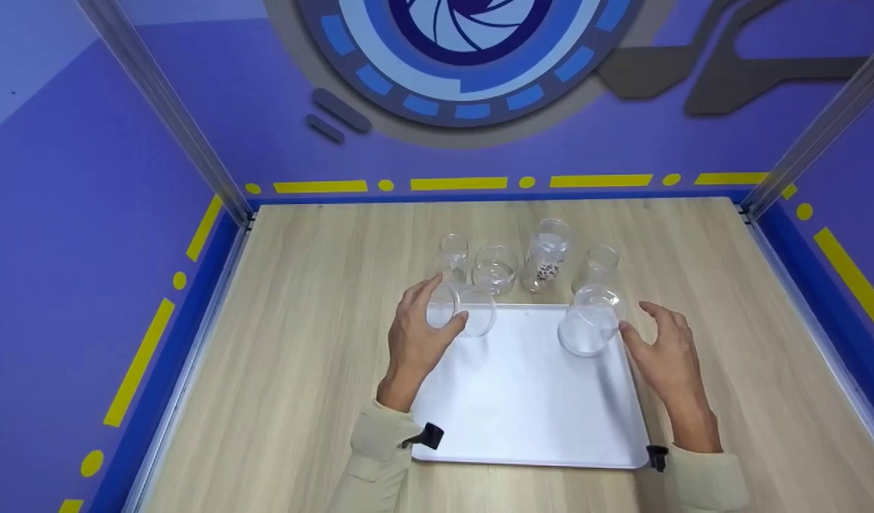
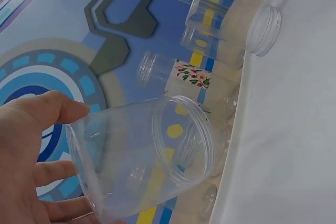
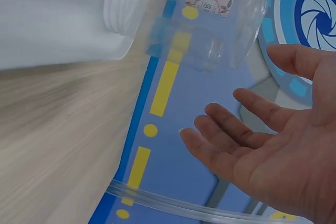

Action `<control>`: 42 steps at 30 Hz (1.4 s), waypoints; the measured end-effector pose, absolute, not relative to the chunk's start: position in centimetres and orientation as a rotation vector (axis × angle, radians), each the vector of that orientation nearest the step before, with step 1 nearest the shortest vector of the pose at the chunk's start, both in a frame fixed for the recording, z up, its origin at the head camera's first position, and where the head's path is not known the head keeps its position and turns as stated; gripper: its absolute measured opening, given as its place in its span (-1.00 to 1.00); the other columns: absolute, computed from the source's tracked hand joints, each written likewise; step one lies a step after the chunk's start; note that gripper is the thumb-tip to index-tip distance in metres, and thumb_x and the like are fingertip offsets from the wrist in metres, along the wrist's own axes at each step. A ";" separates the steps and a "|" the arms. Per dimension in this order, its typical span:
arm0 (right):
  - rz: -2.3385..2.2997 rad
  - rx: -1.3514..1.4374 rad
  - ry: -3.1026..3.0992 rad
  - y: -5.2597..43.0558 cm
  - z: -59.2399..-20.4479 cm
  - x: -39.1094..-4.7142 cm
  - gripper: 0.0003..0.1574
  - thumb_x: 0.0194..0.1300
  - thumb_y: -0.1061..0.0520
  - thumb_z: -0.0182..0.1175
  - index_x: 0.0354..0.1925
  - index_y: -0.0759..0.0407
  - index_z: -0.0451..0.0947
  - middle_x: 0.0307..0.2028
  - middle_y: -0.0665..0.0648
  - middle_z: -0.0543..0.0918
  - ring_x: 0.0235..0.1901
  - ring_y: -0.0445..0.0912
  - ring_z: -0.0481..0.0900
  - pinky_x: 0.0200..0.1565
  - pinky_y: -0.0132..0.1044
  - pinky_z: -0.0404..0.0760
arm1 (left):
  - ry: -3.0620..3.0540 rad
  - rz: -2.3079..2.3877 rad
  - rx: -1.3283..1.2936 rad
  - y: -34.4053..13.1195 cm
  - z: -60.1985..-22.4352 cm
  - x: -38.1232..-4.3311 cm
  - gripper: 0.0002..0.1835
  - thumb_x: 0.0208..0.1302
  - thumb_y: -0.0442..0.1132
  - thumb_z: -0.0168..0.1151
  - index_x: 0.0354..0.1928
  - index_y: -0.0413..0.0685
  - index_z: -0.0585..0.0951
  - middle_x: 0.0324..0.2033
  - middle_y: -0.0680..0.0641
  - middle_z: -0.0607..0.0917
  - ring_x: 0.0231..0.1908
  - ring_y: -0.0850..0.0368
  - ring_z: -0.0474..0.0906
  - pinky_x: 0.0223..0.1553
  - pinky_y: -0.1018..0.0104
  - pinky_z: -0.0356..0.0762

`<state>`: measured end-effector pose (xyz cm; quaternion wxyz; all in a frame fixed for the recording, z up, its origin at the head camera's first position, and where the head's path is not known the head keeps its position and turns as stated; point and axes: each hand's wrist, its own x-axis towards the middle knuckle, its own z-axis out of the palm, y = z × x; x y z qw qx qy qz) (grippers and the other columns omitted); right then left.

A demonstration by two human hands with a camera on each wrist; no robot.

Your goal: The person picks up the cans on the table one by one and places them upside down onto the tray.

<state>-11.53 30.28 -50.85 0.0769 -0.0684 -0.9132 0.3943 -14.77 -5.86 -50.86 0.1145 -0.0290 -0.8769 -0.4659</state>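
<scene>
My left hand (image 1: 414, 333) grips a clear plastic jar (image 2: 121, 156) near its base, thumb on one side and fingers on the other. The jar is tilted over the left rear part of the white tray (image 1: 526, 406), its threaded mouth turned away from the palm. A second clear jar (image 1: 586, 329) stands mouth down at the tray's right rear. Beside that jar is my right hand (image 1: 666, 356), palm toward it, fingers spread and loosely bent. In the right wrist view, a gap shows between the right fingers (image 3: 226, 156) and the jar.
Behind the tray several clear containers stand in a row: a narrow jar (image 1: 454, 248), a low wide jar (image 1: 495, 271), a tall jar with a floral label (image 1: 548, 260) and another narrow jar (image 1: 602, 262). Blue-purple panels (image 1: 216, 100) enclose the wooden table (image 1: 301, 320).
</scene>
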 end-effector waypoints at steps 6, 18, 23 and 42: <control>1.166 -0.246 -2.807 30.9 -51.4 -11.7 -0.24 0.53 0.08 0.24 0.46 0.52 0.30 0.38 0.62 0.29 0.41 0.52 0.21 0.35 0.44 0.23 | -2.593 -1.326 -0.067 -6.0 -50.8 -14.8 -0.24 0.21 -0.02 0.52 0.45 -0.02 0.56 0.35 -0.18 0.56 0.35 -0.21 0.48 0.26 -0.19 0.50; 1.024 -0.195 -2.887 31.6 -52.8 -12.0 -0.31 0.51 0.10 0.24 0.39 0.51 0.38 0.30 0.67 0.35 0.31 0.57 0.29 0.18 0.50 0.39 | -2.611 -1.279 -0.058 -6.6 -50.7 -15.2 -0.28 0.20 -0.02 0.51 0.42 0.00 0.60 0.33 -0.18 0.57 0.33 -0.20 0.48 0.21 -0.19 0.53; 0.927 -0.153 -2.925 31.8 -53.4 -12.3 -0.34 0.49 0.11 0.26 0.34 0.55 0.42 0.25 0.70 0.38 0.24 0.57 0.34 0.08 0.49 0.45 | -2.632 -1.232 -0.073 -6.8 -50.6 -15.3 -0.28 0.21 -0.03 0.51 0.42 0.00 0.59 0.33 -0.22 0.55 0.32 -0.22 0.48 0.17 -0.19 0.56; 0.774 -0.059 -3.003 32.4 -56.3 -12.7 -0.38 0.49 0.11 0.22 0.28 0.57 0.46 0.13 0.67 0.48 0.10 0.52 0.48 -0.05 0.43 0.55 | -2.772 -1.069 -0.086 -6.9 -50.9 -15.6 -0.26 0.20 -0.04 0.54 0.43 -0.05 0.59 0.34 -0.28 0.55 0.30 -0.25 0.50 0.17 -0.18 0.59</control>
